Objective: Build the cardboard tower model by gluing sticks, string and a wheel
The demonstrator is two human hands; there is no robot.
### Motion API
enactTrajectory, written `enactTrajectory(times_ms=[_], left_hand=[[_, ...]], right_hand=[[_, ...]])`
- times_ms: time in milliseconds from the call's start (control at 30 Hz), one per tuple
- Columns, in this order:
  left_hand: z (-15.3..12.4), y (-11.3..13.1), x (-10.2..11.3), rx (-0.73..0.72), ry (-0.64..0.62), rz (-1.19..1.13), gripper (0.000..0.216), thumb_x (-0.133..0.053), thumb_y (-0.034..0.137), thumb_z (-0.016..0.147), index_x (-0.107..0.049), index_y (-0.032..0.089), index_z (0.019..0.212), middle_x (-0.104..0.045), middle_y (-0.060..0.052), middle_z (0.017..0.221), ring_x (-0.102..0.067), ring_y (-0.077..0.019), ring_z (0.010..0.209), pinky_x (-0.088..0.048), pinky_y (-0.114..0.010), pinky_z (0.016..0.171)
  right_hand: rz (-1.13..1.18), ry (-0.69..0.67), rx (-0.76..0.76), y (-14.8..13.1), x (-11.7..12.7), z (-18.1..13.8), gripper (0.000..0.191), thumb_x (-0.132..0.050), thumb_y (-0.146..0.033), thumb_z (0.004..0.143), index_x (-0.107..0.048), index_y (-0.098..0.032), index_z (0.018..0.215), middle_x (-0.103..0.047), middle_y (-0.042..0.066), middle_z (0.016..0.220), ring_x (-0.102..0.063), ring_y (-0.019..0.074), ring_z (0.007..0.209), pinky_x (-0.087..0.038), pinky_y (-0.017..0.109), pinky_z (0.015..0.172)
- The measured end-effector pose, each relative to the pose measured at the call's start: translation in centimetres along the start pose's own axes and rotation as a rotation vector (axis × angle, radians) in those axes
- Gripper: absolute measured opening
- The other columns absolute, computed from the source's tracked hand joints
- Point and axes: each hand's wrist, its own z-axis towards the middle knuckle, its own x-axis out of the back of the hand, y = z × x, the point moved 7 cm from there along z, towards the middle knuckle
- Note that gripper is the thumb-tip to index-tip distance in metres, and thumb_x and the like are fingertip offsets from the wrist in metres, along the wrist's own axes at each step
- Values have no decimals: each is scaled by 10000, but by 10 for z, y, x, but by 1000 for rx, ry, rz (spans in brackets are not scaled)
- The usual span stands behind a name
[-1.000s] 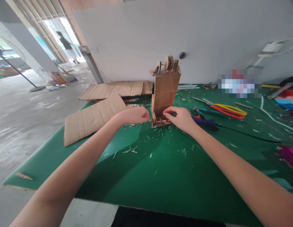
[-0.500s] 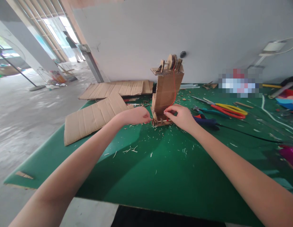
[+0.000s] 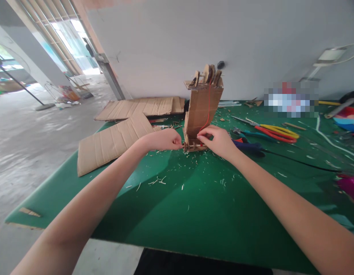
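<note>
An upright cardboard model (image 3: 202,105) stands on the green table, with round cardboard discs (image 3: 209,73) on a stick at its top. A red string (image 3: 209,107) hangs from the discs down its front. My right hand (image 3: 218,139) is closed, pinching the string between thumb and forefinger near the model's base. Along the base's front edge runs a thin wooden stick (image 3: 194,145), with a bit of red on it beside my right fingers. My left hand (image 3: 168,139) is closed at the stick's left end; its fingertips partly hide that end.
Cardboard sheets (image 3: 111,147) lie at the left. To the right are scissors (image 3: 277,131) with red and yellow handles, pliers (image 3: 251,135) and a dark-blue tool (image 3: 248,147) with a black cord. Shavings (image 3: 158,180) litter the green table (image 3: 194,221). A person (image 3: 88,47) is partly visible far off.
The red string's lower part has shifted slightly left along with my right fingertips. My left hand stays at the stick's end. The distant person has moved mostly behind the post.
</note>
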Motion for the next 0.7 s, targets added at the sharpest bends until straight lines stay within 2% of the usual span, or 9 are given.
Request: enactTrajectory(times_ms=[433,567,700], left_hand=[[3,-1,-9,35,-18,53,204,-506,341,786,-609,178,719,-655,-9,744,-550,-123,637,-352,-250,578],[3,-4,-14,29,-74,34,261,-473,378,820,-635,175,791,-664,-24,774,-564,-134,655,-364,-256,589],[4,-6,-16,31,-121,41,269,-419,343,849,-611,174,764,-640,-21,714,-547,-132,611,-348,-256,552]], right_hand=[[-57,1,-3,-3,-1,-1,109,-604,-259,799,-688,-216,743,-643,20,787,-577,154,699,-438,329,702],[-55,-1,-7,-2,-1,-1,116,-596,-261,802,-687,-220,743,-644,19,790,-577,157,710,-433,333,708],[-50,-3,-6,-2,-1,-1,121,-589,-262,807,-683,-218,745,-641,18,778,-574,157,704,-430,333,708]])
